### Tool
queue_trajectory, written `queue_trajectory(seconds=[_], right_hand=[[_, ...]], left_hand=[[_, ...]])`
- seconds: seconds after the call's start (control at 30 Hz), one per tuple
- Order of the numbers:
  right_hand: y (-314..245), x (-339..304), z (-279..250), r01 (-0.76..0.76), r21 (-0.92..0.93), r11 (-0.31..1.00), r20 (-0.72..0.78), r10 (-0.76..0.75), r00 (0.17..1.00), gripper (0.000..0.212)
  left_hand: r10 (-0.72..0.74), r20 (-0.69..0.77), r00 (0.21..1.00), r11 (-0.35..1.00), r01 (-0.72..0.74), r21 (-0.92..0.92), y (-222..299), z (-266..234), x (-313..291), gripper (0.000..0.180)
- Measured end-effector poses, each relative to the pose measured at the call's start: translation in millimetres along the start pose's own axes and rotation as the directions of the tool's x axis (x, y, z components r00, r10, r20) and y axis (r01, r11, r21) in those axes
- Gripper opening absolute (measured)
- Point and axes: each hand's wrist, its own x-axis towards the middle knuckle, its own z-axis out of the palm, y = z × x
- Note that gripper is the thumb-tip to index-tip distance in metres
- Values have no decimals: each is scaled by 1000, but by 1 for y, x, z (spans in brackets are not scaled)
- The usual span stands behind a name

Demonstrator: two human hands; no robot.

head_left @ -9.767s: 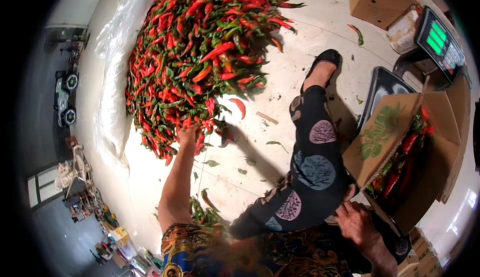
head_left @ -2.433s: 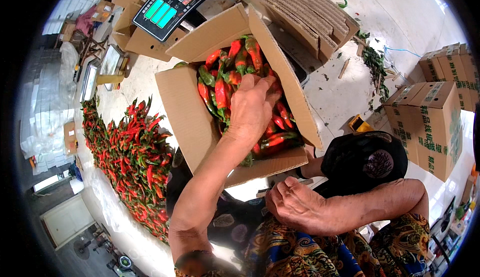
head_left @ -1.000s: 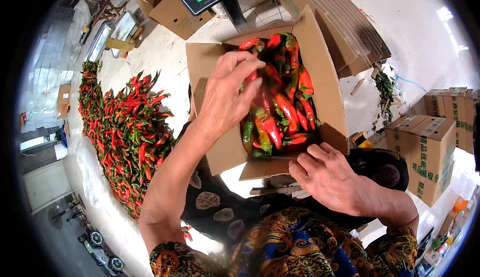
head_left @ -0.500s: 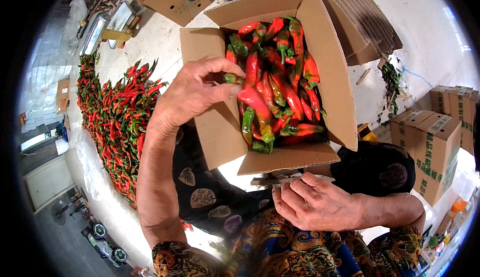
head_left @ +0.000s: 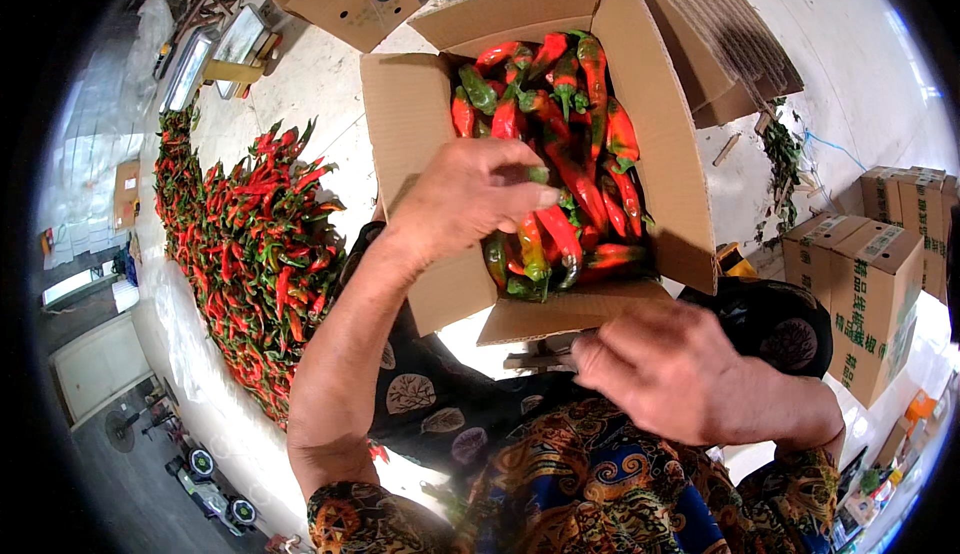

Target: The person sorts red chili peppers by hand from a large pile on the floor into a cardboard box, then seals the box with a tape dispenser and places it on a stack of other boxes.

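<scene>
Fingers [head_left: 512, 152] of left hand [head_left: 448, 196] pinch a pepper [head_left: 539, 174] over the open carton [head_left: 655, 124], green end rightward, body and long axis hidden behind the hand; right hand [head_left: 665, 369] blurred by the near flap [head_left: 570, 317], hold impossible to tell.

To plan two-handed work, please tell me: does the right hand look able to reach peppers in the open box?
Probably yes: the right hand is close to the box, its flaps are spread open, and peppers along the right side lie uncovered; the left hand covers only some others.
</scene>
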Motion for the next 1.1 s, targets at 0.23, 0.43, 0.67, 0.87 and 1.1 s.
queue_trajectory(seconds=[0.23,0.43,0.67,0.87,1.1], right_hand=[[22,7,-10,-238,131,962,-96,252,963,14],[42,21,0,-277,6,961,76,276,958,16],[54,34,8,-315,-43,948,227,317,921,17],[62,38,22,-214,98,972,258,183,949,25],[61,45,37,-165,122,979,294,124,948,29]], left_hand=[[151,86,985,928,-171,330,-27,5,16,32],[155,22,988,977,-157,148,-27,20,13,23],[56,-95,994,993,-65,-95,-5,-18,-1,25],[-22,6,1000,999,22,35,-12,-24,-12,26],[182,-104,978,865,-110,489,-39,-3,-3,29]])
